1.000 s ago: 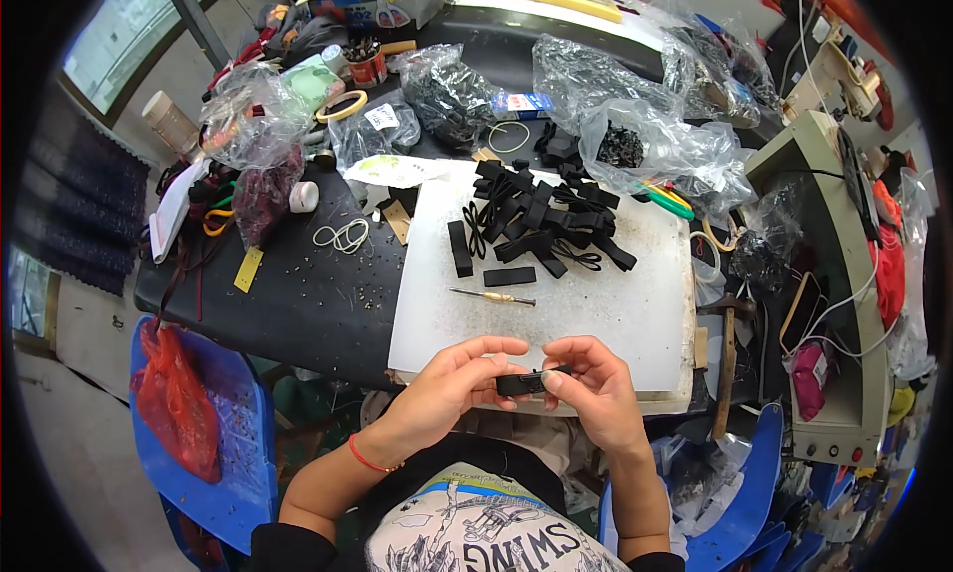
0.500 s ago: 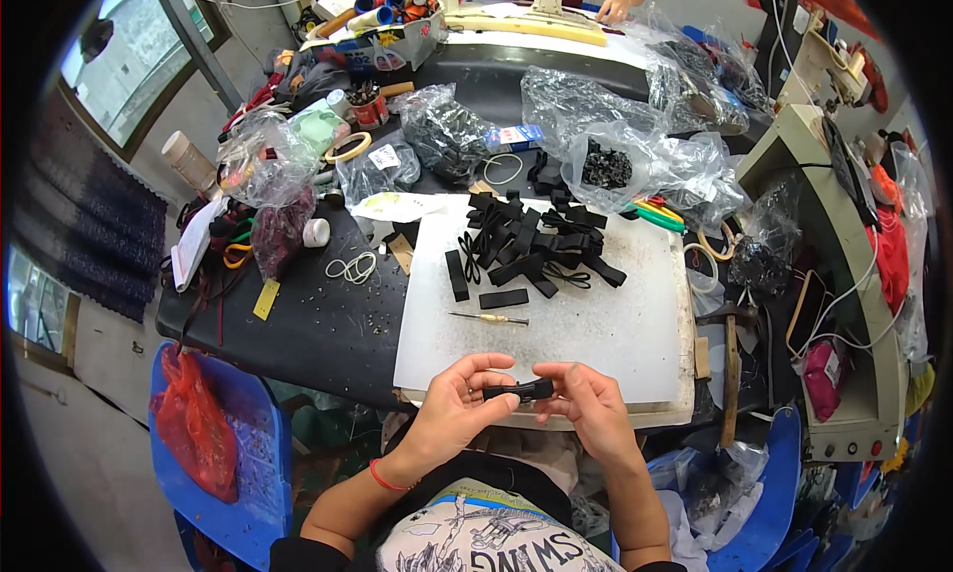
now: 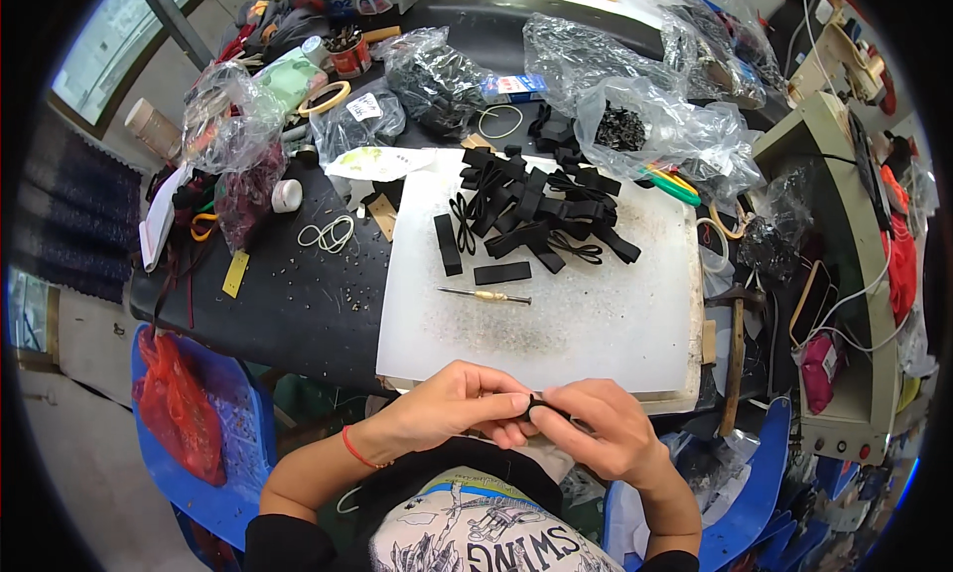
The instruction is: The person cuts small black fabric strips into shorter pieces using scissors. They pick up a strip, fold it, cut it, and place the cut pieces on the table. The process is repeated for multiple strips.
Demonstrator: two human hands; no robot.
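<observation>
Just off the front edge of a white board (image 3: 596, 339), my left hand (image 3: 462, 405) and my right hand (image 3: 606, 428) meet around a small black elastic strap (image 3: 541, 405). Both sets of fingers pinch it, and they cover most of it. On the board lies a heap of black elastic straps (image 3: 531, 210), some flat and some looped into bows. Two flat black pieces, one of them a short strip (image 3: 502, 273), lie at the heap's near left. Below that strip rests a small screwdriver (image 3: 484, 295) with a pale handle.
Behind the board sits a clear bag of small black parts (image 3: 623, 125). A hammer (image 3: 735, 363) lies along its right side. To the left are a coil of white cord (image 3: 326, 235) and a white jar (image 3: 287, 196). Blue chairs (image 3: 213, 443) flank me; a red bag (image 3: 179, 408) lies on one.
My hands have come closer together, and the strap, earlier stretched visibly between them, is now mostly covered by my fingers. The view has tilted down, so the far worker is out of sight.
</observation>
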